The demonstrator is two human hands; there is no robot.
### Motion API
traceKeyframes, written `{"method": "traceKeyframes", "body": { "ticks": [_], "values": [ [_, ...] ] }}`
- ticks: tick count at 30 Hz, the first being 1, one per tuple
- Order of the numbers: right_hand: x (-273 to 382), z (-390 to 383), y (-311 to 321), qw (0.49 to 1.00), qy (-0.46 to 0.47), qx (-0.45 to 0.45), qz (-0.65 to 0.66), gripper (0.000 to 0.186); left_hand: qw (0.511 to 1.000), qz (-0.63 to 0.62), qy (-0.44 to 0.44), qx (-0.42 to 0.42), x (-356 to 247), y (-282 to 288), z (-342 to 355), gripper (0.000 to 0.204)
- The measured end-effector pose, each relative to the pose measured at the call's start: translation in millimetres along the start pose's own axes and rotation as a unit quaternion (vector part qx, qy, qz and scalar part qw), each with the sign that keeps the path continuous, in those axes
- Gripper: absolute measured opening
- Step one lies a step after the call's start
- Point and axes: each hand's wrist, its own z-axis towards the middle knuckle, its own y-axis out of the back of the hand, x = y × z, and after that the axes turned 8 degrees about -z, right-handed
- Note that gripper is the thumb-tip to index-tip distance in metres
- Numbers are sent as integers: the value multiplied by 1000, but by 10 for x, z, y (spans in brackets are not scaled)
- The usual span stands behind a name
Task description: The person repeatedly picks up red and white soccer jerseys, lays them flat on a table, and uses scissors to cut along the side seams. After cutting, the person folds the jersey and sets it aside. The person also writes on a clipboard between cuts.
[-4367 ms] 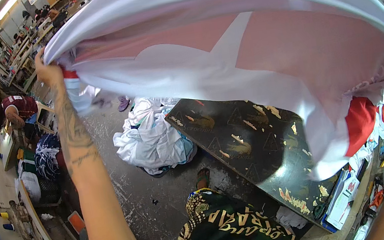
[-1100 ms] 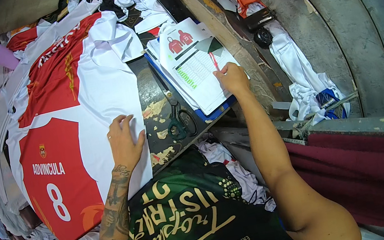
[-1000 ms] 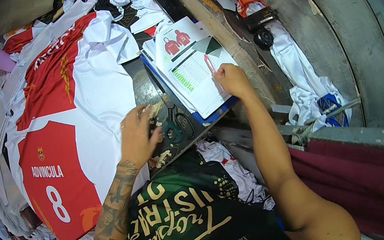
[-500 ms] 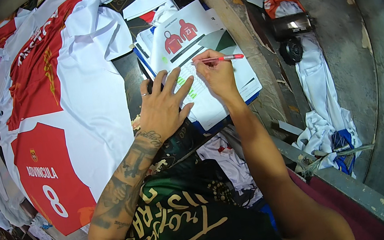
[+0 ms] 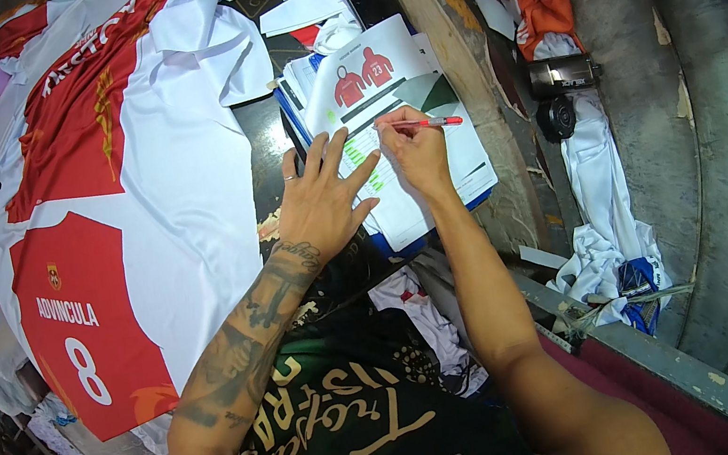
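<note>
A red pen (image 5: 441,121) is held pinched in the right hand (image 5: 421,159), its barrel protruding to that hand's right. Directly beneath the same hand, a printed sheet (image 5: 400,215) is laid; its left side is partly covered by the left hand (image 5: 318,197), whose fingers are spread wide. Left of the left hand, red-and-white fabric (image 5: 184,175) is spread out.

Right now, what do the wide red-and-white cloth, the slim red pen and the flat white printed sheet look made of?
The cloth: probably synthetic fabric, smooth with faint sheen, judging by its soft folds. The pen in the right hand: likely smooth plastic, from its bright red barrel, though it's small here. The sheet: probably paper, fairly matte, thin with crisp edges.
</note>
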Motion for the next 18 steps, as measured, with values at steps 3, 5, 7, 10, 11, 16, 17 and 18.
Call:
{"method": "traceKeyframes", "body": {
  "ticks": [3, 5, 7, 10, 11, 16, 17, 18],
  "values": [
    [-28, -25, -11, 1000, -2, 8, -19, 9, 1000, -6, -1, -15, 11, -32, -15, 61],
    [-25, -13, -21, 1000, 19, 9, -3, 9, 1000, -2, 1, -13, 20, -52, -25, 60],
    [27, 26, -18, 999, 10, 11, -47, 9, 1000, 6, 3, -13, 22, -59, -32, 60],
    [202, 77, 49, 960, 159, -24, -228, 11, 1000, 22, 5, -7, -4, -29, -17, 59],
    [268, 67, 88, 927, 186, -35, -323, 12, 1000, 29, 0, -4, -14, -3, 4, 58],
    [417, -361, 408, 943, 174, -28, -284, 17, 998, -59, 15, -27, 38, 135, -3, 45],
    [395, -499, 475, 950, 80, 25, -300, 26, 996, -72, 9, -58, 118, 160, -85, 43],
    [366, -616, 521, 931, 51, 43, -359, 34, 990, -79, -23, -117, 223, 186, -210, 40]
  ]
}}
